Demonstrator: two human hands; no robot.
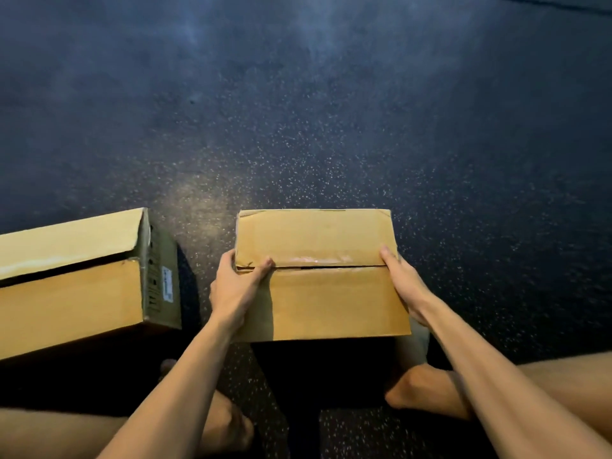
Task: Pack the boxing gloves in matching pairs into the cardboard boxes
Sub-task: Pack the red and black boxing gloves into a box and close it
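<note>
A brown cardboard box (318,293) sits on the floor right in front of me, its two top flaps folded down and meeting at a thin dark seam. My left hand (236,286) grips the box's left side, thumb lying on the seam. On the opposite side my right hand (402,281) holds the right edge, fingers wrapped down the wall. A second cardboard box (69,286) lies at the left, its flaps closed with a narrow gap between them. No boxing gloves are visible.
The floor (331,127) is dark speckled rubber, stretching bare ahead and to the right. My bare feet (427,390) and legs frame the near side of the box. A white label (167,288) is on the left box's end wall.
</note>
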